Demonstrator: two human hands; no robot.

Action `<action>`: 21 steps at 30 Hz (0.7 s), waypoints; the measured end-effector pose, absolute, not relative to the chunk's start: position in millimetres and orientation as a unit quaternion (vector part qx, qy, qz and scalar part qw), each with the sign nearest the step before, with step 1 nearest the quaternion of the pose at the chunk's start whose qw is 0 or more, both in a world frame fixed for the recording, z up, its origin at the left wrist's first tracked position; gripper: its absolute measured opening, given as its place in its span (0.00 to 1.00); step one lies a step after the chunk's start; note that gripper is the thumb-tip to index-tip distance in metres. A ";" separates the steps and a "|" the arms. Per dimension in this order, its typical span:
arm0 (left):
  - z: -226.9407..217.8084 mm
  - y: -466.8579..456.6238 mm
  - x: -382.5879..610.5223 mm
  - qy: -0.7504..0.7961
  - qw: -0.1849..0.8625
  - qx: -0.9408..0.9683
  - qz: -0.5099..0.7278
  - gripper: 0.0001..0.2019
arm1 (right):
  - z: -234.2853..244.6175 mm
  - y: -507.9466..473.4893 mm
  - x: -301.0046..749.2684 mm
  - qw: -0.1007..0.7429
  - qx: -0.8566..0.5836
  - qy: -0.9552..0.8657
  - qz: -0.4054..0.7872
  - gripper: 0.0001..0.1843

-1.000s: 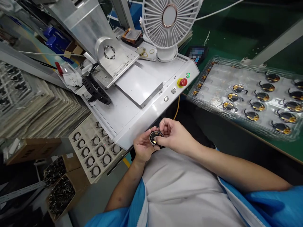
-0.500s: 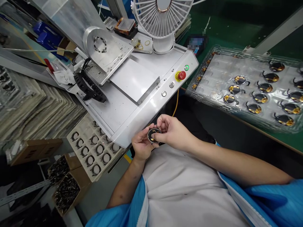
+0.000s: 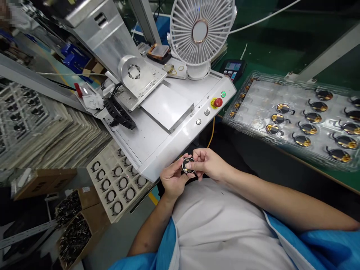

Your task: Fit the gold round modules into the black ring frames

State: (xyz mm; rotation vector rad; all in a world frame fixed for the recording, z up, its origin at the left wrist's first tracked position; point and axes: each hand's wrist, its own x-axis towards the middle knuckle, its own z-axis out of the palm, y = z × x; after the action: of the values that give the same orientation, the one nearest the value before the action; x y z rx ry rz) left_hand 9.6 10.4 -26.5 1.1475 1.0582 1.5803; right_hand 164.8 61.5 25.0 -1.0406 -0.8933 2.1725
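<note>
In front of my body, close to the white machine's front edge, my left hand is closed around a round watch case with a dark inside and small gold patches. My right hand grips the same watch case from the right, its thumb lying over the dark face. Below the machine's left corner, a cream tray holds several ring-shaped watch cases. To the right, a clear plastic tray carries several round black-and-gold parts with short dark tails. What lies under my thumb is hidden.
A white bench machine with a red emergency stop button stands ahead. Its metal fixture rises at the left, and a white fan stands behind. Stacked trays and cardboard boxes of dark pieces are at far left.
The view has tilted up, so the scene sits lower in the picture. My right thumb still lies on the watch case's face, and more of its rim now shows.
</note>
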 end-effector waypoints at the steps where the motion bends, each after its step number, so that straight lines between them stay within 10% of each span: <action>1: -26.0 10.0 9.9 0.437 0.441 0.453 0.640 0.25 | 25.1 62.6 163.4 0.284 -0.389 -0.335 0.810 0.34; 13: 4.4 14.6 5.5 0.429 0.503 0.447 0.603 0.23 | 56.3 191.4 180.0 0.431 -0.545 -0.371 0.615 0.20; 21: -2.9 8.2 6.5 0.499 0.363 0.522 0.588 0.32 | 64.8 162.0 177.6 0.457 -0.479 -0.458 0.594 0.21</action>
State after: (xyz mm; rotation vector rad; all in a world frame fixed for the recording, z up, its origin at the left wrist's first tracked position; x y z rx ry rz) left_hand 6.5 8.2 -2.9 1.3444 1.2853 1.5134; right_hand 177.6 162.0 64.8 -1.1797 -1.1292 1.4642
